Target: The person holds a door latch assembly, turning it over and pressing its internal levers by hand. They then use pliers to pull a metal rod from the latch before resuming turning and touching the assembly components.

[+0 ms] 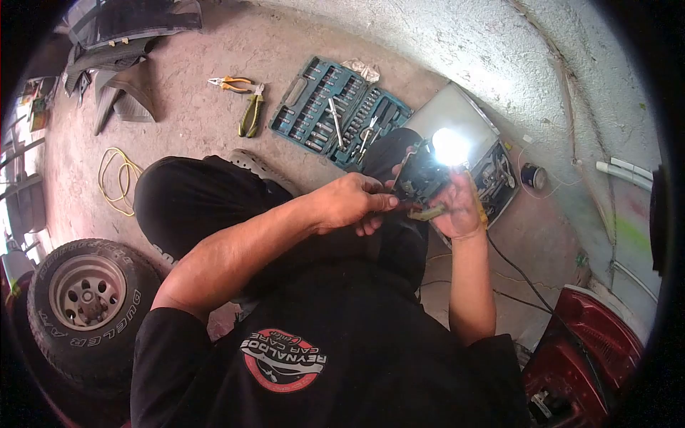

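My right hand [459, 208], palm up, is closed around a dark, flat mechanism [414, 178] with a pale greenish piece along its lower edge. A lit work lamp [451, 146] glares at the mechanism's upper right and washes out detail there. Its yellow body [482, 207] shows beside my right hand, with a black cable running down from it. Coming in from the left, my left hand [357, 205] has thumb and fingers pinched at the mechanism's lower left edge. What sits in that pinch is too small and dark to make out.
A teal socket set case [292, 107] lies open ahead, near two pliers [251, 114]. A grey case [457, 114] with tools stands by the wall, beside a small can [533, 175]. A wheel [85, 299] and yellow cord [118, 182] lie left; a red panel [585, 342] is lower right.
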Demonstrator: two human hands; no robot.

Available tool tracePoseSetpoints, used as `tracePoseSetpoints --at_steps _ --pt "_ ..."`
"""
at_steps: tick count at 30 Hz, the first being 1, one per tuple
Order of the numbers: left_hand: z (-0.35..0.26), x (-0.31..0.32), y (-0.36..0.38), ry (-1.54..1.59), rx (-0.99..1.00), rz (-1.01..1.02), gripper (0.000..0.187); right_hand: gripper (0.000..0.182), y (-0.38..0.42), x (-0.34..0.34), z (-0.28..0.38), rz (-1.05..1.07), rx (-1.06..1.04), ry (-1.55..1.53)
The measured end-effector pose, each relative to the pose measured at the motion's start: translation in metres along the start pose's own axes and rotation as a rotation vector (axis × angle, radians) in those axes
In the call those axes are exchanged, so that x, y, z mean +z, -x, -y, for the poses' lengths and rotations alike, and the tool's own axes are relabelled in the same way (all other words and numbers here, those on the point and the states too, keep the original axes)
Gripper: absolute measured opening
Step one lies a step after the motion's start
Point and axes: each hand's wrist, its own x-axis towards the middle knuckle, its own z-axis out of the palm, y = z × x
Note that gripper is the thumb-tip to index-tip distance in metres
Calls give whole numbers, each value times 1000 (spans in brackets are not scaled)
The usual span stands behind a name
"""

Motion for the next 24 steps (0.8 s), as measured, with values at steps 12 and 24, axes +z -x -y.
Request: tracePoseSetpoints --at_steps 12,24 --pt "-11 1 6 -73 -54 -69 45 65 4 3 -8 -142 -115 82" --pt "-4 1 0 58 -98 -2 44 60 1 10 -3 -109 -104 100"
